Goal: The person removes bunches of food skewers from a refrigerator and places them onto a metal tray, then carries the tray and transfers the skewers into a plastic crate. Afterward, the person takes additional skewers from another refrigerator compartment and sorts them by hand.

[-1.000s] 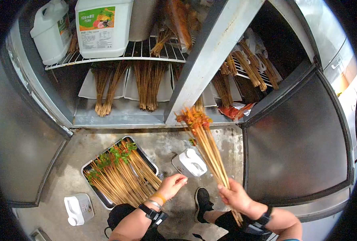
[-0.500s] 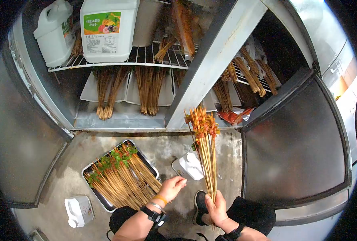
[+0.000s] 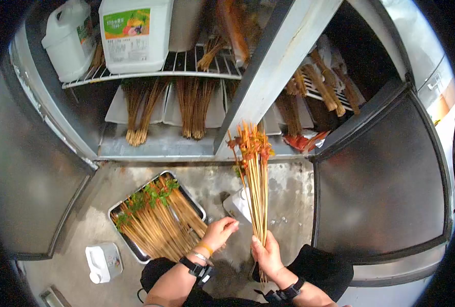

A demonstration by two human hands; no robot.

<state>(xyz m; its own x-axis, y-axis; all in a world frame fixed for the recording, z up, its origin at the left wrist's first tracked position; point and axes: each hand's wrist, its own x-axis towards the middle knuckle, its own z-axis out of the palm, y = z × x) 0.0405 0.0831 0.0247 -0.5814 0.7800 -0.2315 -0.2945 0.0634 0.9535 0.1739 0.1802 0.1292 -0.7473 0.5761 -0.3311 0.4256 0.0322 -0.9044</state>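
Note:
A bundle of wooden skewers point(image 3: 258, 199) with red-orange food at its upper end stands nearly upright in my right hand point(image 3: 268, 253), whose fingers wrap round the lower sticks. My left hand point(image 3: 218, 234) hovers between that bundle and the tray, its fingers pressed together; what they hold, if anything, is too small to make out. On the floor at the left, a black tray point(image 3: 115, 209) with a silver rim holds many skewers point(image 3: 158, 222) topped with green leaves and red bits. Behind the bundle, a white jug point(image 3: 238, 203) is partly hidden.
An open fridge has a wire shelf point(image 3: 150, 75) with large white jugs point(image 3: 135, 38), and skewer bundles point(image 3: 191, 110) on white trays below. Its doors point(image 3: 381, 184) stand open at both sides. Another white jug point(image 3: 104, 262) is on the floor, and a red packet point(image 3: 305, 141) inside the fridge.
My right hand has moved left with the skewer bundle, which has turned from leaning left to nearly upright. My left hand has hardly moved. The view has shifted slightly.

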